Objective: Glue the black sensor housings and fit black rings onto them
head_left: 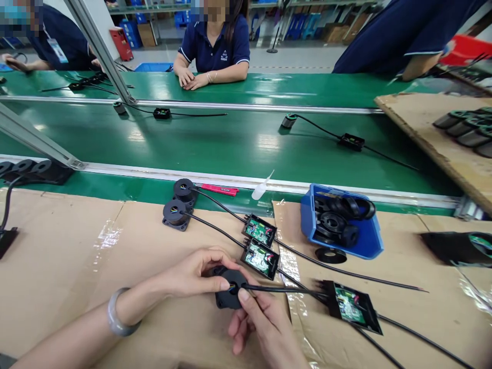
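Observation:
Both my hands grip one round black housing with a square flange (232, 300), held above the cardboard. My left hand (203, 271) closes on its left side, thumb across the top near the centre hole where thin coloured wires show. My right hand (261, 318) pinches its right edge beside the black cable. That cable runs right to an open black box with a green circuit board (349, 305). Behind lie two similar housings, a nearer one (176, 212) and a farther one (184, 190), each cabled to a circuit-board box (261, 256).
A blue bin (342, 225) of black rings stands at the right, a loose ring (330, 255) before it. A red cutter (219, 190) and a white dropper bottle (262, 189) lie by the rail. Beyond, a green conveyor (215, 138) carries cabled parts; co-workers are across it.

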Demonstrator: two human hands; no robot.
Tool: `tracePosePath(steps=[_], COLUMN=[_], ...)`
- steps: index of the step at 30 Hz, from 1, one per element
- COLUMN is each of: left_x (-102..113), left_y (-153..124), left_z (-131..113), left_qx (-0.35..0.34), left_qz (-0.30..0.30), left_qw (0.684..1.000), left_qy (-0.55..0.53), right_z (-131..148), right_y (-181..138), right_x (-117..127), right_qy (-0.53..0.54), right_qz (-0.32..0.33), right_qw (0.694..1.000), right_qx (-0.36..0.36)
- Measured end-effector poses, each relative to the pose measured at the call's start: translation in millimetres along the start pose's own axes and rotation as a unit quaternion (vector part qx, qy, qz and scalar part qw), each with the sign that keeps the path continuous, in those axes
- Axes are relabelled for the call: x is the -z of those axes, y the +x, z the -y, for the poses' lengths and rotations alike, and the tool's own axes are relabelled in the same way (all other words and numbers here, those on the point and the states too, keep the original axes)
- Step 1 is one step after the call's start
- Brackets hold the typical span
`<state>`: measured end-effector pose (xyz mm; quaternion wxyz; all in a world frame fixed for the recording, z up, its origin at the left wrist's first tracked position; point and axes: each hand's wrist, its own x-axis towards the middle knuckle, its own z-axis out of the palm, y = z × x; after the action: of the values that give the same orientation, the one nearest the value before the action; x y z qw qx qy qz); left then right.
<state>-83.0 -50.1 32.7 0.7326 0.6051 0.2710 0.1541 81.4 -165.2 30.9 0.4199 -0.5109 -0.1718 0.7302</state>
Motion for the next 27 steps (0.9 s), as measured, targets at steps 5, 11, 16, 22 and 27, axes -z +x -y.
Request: tracePosePath(steps=[5, 11, 16, 22, 27], left_x=[-10, -14, -22, -27, -17], left_y=[-5, 3, -1, -12, -13], left_z=[-4, 6, 5, 3, 8], left_qx=[-0.02, 0.038, -0.042, -0.36, -0.39], left_qz=[-0.056, -0.115, -0.168, -0.083, -0.084], left_qw=[0.992, 0.993, 0.983, 0.835, 0.751], left_qy=[0.115, 0.007, 0.063, 0.407, 0.526], right_z=[-3, -2, -7, -26, -33], right_y=[0, 2, 5, 14, 17], right_x=[0, 0, 4, 17, 22], right_qy=[-0.017, -0.024, -0.017, -0.053, -0.007], right_qz=[-0.002, -0.002, 0.004, 0.037, 0.099], right_qw=[1.0, 1.0, 1.0, 0.995, 0.995], right_qx=[0.008, 0.012, 0.015, 0.078, 0.032])
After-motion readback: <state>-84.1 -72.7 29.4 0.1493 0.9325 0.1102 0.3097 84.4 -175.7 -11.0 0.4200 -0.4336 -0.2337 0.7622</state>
